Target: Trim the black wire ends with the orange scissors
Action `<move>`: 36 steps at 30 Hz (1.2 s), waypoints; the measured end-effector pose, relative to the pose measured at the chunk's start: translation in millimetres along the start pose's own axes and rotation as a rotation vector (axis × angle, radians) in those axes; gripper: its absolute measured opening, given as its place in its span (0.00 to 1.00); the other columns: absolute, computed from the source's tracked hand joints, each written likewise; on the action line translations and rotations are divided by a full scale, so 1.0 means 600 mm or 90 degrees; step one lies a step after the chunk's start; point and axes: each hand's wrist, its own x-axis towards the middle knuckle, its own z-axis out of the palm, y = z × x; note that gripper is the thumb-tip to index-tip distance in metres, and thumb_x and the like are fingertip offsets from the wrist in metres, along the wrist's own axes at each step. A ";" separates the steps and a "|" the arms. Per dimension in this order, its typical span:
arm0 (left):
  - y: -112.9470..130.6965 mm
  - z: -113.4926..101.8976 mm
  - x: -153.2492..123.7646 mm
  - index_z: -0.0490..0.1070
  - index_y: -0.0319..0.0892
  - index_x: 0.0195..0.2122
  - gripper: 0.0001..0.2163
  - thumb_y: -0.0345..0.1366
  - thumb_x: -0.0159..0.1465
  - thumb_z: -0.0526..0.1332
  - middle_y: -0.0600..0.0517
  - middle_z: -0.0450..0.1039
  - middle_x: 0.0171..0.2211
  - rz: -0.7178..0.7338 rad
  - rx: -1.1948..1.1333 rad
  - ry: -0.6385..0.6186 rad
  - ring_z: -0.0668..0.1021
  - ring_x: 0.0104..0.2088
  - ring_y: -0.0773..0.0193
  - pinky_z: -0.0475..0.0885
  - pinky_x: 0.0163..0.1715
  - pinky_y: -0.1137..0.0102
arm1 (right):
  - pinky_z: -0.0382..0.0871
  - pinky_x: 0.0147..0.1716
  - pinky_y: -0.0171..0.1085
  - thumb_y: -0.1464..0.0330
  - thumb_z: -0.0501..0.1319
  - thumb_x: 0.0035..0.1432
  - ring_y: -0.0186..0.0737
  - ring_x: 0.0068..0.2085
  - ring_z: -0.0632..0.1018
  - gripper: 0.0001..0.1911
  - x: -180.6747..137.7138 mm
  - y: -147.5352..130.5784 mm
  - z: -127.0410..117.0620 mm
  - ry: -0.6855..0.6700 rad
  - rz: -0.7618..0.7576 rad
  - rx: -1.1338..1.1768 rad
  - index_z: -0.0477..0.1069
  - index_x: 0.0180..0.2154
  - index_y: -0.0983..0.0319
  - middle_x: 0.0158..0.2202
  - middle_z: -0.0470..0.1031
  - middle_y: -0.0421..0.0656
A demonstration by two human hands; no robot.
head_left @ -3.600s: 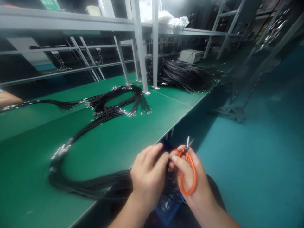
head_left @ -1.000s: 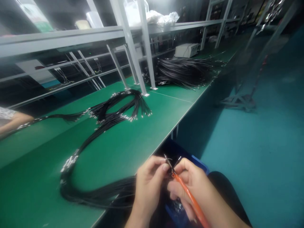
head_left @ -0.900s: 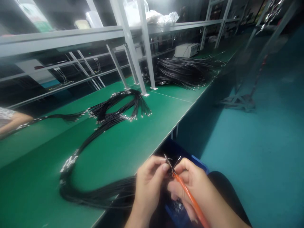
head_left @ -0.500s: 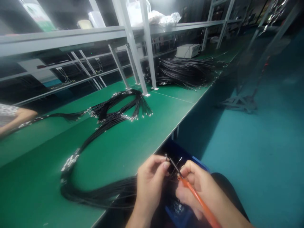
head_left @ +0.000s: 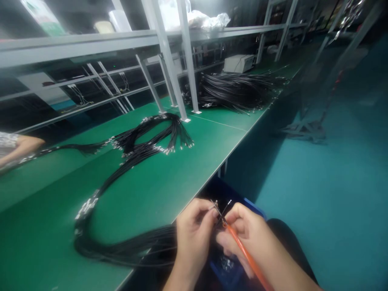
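Over the table's front edge, my left hand pinches the metal-tipped end of a black cable between thumb and fingers. My right hand is closed around an orange-handled tool with a slim dark metal tip; its exact kind is unclear. That tip lies at the cable end, by my left fingertips. A second thin metal-tipped piece sticks up between my hands. From beside my left wrist, a thick bundle of black cables curves back across the green table.
Below my hands is a blue bin with small shiny pieces inside. Further back lie looped cables, a large cable pile and a pale box. Shelf posts stand on the table. Another person's arm rests at far left.
The tool in my right hand has shifted slightly left, its tip now reaching the cable end by my left fingertips. My left hand has barely moved.
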 end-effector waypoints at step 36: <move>0.036 0.006 -0.001 0.71 0.41 0.25 0.05 0.30 0.59 0.62 0.54 0.72 0.24 0.059 0.046 -0.069 0.74 0.25 0.67 0.67 0.27 0.75 | 0.72 0.33 0.33 0.71 0.66 0.52 0.34 0.33 0.76 0.15 0.017 0.009 0.011 0.197 -0.393 0.248 0.62 0.37 0.55 0.30 0.73 0.35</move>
